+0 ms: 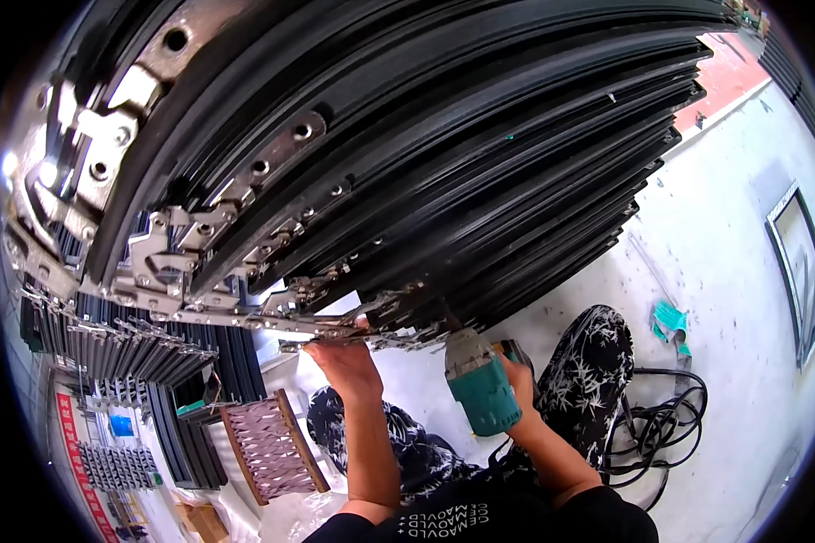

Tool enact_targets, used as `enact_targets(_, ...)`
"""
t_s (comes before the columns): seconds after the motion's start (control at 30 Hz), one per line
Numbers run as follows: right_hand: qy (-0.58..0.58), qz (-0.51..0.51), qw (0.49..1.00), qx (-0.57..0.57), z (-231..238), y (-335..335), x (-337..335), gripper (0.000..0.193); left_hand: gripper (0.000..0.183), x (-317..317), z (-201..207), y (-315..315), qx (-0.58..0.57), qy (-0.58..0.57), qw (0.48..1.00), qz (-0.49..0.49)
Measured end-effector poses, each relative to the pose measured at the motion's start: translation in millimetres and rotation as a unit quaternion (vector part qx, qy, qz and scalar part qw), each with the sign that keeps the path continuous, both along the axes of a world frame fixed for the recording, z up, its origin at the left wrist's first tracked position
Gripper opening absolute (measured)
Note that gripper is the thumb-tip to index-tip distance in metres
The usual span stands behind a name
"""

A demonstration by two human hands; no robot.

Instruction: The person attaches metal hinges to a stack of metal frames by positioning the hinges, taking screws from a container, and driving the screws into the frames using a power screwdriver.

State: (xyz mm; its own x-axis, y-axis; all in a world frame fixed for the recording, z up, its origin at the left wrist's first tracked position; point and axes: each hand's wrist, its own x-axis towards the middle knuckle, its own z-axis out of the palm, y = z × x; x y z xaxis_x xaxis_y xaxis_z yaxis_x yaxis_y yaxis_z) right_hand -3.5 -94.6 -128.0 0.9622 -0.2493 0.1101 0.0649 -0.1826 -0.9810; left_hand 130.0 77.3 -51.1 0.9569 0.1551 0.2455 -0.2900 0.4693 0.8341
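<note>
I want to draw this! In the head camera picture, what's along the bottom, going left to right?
Woven wooden stool → left hand → green power drill → right hand → patterned knee → black cable coil.

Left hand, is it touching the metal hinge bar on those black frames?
Touching. The head view shows the left hand raised with its fingers pressed on the underside of the metal hinge bar at the lower edge of the black frames; no gap shows.
</note>
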Motion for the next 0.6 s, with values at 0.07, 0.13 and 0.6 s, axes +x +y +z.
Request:
enact_targets(0.07, 0.043, 0.011, 0.999, 0.016, 12, -3, -1, 0.033, 0.057, 0, -5, 7, 0.005, 0.000, 1.000, 0.001)
enact_targets(0.13, 0.037, 0.003, 0.999, 0.011, 12, 0, 0, 0.033, 0.058, -3, 0, 4, -0.002, 0.024, 1.000, 0.000)
enact_targets(0.6, -0.035, -0.073, 0.996, 0.036, 18, 9, 3, 0.040, 0.028, -121, 29, -95, 0.477, -0.246, 0.843, 0.040)
